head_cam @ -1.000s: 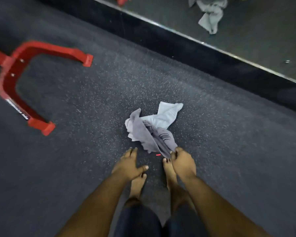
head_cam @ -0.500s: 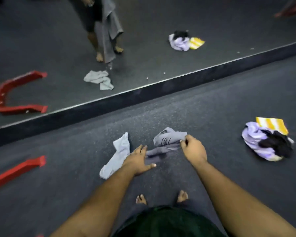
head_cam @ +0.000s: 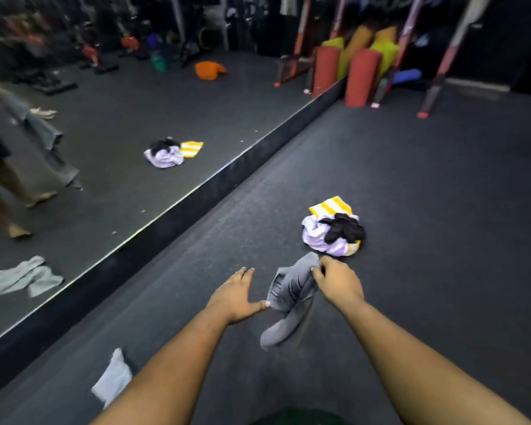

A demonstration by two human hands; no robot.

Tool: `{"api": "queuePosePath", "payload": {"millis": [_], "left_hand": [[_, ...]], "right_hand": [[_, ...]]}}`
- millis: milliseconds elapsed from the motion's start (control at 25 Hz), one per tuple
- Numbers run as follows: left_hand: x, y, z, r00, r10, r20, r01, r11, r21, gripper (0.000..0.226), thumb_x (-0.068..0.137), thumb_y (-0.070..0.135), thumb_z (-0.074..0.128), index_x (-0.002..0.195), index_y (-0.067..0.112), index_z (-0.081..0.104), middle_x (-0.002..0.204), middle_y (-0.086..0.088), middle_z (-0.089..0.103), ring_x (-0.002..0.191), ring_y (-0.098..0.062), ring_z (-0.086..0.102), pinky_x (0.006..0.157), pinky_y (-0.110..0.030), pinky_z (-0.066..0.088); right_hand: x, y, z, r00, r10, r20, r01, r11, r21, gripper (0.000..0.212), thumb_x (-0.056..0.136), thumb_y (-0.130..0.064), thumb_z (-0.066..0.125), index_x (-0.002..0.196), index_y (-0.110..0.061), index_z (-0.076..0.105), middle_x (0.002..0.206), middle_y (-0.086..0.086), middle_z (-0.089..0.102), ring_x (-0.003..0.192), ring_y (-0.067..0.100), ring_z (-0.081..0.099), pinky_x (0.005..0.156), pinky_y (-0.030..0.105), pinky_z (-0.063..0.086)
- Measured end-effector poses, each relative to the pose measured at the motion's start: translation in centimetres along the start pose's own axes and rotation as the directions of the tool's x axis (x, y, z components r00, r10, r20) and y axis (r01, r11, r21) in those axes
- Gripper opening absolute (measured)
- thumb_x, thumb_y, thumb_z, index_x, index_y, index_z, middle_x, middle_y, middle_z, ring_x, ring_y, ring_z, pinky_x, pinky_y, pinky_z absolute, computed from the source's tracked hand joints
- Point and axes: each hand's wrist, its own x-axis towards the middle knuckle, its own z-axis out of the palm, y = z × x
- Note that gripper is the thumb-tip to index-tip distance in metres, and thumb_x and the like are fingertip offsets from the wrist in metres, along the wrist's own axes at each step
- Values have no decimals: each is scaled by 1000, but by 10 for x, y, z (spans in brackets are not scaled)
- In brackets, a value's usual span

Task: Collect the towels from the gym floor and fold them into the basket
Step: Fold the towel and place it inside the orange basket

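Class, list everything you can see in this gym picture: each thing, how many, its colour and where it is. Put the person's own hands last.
grey towel: one, grey, hanging from the right hand
white towel: one, white, floor by the mirror, near left
towel pile: one, lilac, black, yellow-striped, floor ahead
mirror: one, along the left wall
pads: several, red and yellow, far end
left hand: one, open, beside the grey towel
right hand: one, its grip pinching the grey towel's top

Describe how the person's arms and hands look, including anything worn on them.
Both forearms are bare, with no sleeves in view. The left hand and the right hand wear no gloves, and no rings, watch or wristband show. The fingernails are short and plain. A dark green garment shows at the bottom edge.
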Motion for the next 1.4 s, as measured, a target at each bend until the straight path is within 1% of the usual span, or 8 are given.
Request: {"api": "queuePosePath", "payload": {"millis": [320,520,640,760,960,1120,1240,1400], "left_hand": [[128,235,7,930,360,67,-366,924,113,107,85,74,58,163,23,6,171,1,7,156,-20,14,121,-36,27],[225,360,24,836,527,155,-547,824,147,117,74,91,46,163,26,5,171,3,5,157,-16,8,125,-36,20],[272,425,23,771,608,186,-634,761,140,108,84,78,55,163,25,5,171,0,4,156,-19,12,124,-35,21],[327,498,18,701,665,258,-710,685,162,108,83,79,54,163,27,2,171,2,3,156,-19,12,123,-39,26],[393,603,11,633,713,300,-773,605,192,108,84,79,54,163,28,2,171,3,3,156,-19,11,124,-42,26],[448,686,22,599,736,314,-800,563,207,106,85,78,54,163,28,1,171,2,4,156,-20,13,124,-43,24],[488,743,32,595,748,292,-803,548,232,106,86,78,52,163,25,2,171,-1,5,156,-21,12,126,-43,15],[539,826,39,626,731,272,-780,581,231,105,86,76,53,163,25,2,171,0,4,157,-20,9,126,-41,17]], "right_hand": [[28,180,-141,945,245,-217,-245,969,26,23,103,-40,44,85,-24,47,102,4,68,96,29,62,66,34,37],[66,282,-213,838,434,-332,-434,897,78,23,104,-39,40,96,-22,53,109,2,66,100,28,61,74,37,47],[85,329,-247,780,494,-384,-503,860,85,27,104,-39,38,105,-22,58,111,2,66,100,27,61,77,39,50],[106,376,-287,695,582,-422,-611,788,82,26,105,-38,38,106,-22,59,110,1,66,99,26,62,74,38,49],[141,447,-345,617,622,-481,-694,719,39,25,104,-40,43,100,-21,58,105,3,69,99,29,63,69,36,43],[185,516,-387,581,646,-496,-698,709,106,23,103,-41,44,90,-24,52,100,1,67,96,28,62,69,36,42],[223,564,-414,583,644,-494,-667,728,161,25,102,-42,45,86,-24,52,89,-3,62,89,25,60,65,35,41],[278,631,-463,607,628,-487,-629,754,189,24,99,-38,45,84,-21,55,82,-6,59,78,21,55,63,35,44]]}}
